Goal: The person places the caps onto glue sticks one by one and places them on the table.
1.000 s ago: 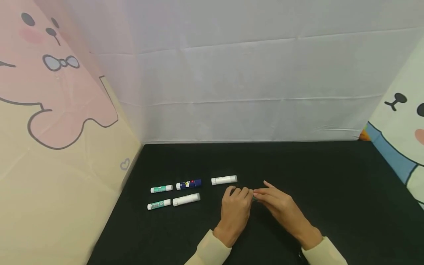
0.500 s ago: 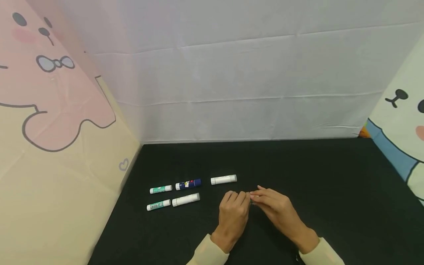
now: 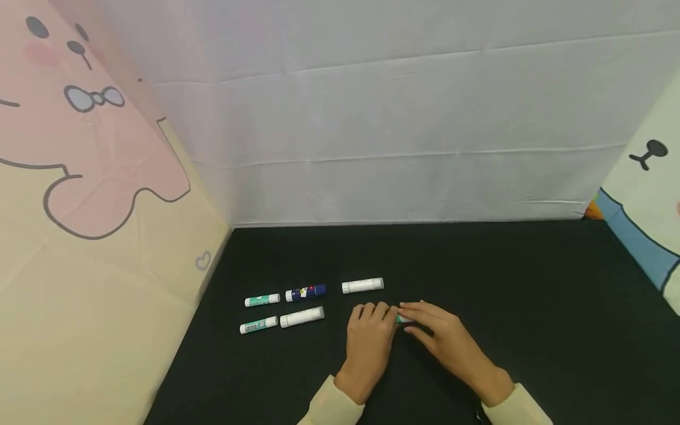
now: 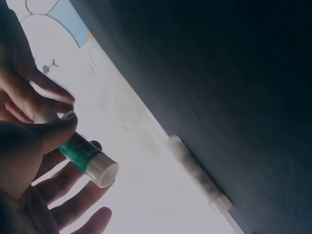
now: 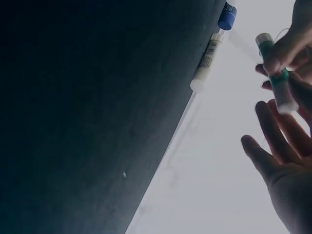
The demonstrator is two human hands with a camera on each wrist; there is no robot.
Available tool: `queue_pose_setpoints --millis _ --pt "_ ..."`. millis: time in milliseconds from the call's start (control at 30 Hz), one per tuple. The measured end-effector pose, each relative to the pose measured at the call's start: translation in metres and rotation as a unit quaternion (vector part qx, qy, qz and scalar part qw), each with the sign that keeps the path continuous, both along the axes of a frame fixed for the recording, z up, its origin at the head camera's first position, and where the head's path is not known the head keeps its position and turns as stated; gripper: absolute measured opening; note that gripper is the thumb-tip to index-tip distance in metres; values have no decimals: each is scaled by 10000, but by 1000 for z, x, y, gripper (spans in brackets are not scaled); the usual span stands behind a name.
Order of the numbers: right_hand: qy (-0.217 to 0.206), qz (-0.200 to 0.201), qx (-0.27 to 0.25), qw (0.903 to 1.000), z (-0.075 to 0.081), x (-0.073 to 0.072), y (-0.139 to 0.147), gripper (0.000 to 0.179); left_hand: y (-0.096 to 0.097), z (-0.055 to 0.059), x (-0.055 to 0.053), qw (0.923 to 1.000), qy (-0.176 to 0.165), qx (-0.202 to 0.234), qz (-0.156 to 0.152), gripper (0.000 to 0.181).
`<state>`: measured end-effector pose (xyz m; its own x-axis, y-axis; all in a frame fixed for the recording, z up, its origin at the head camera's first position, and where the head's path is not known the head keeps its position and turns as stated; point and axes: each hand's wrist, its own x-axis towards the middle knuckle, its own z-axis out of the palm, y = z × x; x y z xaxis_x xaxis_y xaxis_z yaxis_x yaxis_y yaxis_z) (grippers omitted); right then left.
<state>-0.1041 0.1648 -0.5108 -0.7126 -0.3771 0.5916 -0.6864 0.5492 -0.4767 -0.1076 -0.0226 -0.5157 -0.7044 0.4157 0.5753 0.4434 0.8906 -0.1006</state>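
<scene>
My left hand [image 3: 370, 342] pinches a glue stick [image 4: 84, 157] with a green label and white ends between thumb and fingers. In the head view only a short end of this stick shows between the hands. At that end is my right hand [image 3: 445, 339], its thumb and fingers spread apart and the fingertips right beside the white end. The right wrist view shows nearly the whole stick tilted in the left hand, with the right hand's loosely stretched fingers [image 5: 265, 158] below it.
Left of the hands, on the black table [image 3: 510, 283], lie two small green-and-white glue sticks [image 3: 262, 300], a navy blue one [image 3: 305, 293] and a large white one [image 3: 301, 317]. Another white stick [image 3: 363, 285] lies just beyond the left hand. A pale cloth wall [image 3: 404, 130] stands behind.
The right thumb and fingers, earlier close together at the stick's end, have spread apart, and more of the green-and-white end shows. Both hands shifted slightly left. The sticks on the table stayed put.
</scene>
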Motion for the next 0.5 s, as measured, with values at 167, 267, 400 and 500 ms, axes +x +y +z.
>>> queue_pose_setpoints --millis 167,267,400,500 --pt "-20 -237 284 9993 3 0 7 53 -14 -1 -8 9989 -258 26 381 31" --pt "90 -364 268 9989 5 -1 13 54 -23 -2 -13 9979 -389 150 503 30" --pt "143 -419 248 9987 7 -3 21 54 -32 -2 -18 9964 -583 277 545 26" --pt "124 -402 241 9988 6 -4 25 45 -36 -3 -19 9956 -706 252 562 23"
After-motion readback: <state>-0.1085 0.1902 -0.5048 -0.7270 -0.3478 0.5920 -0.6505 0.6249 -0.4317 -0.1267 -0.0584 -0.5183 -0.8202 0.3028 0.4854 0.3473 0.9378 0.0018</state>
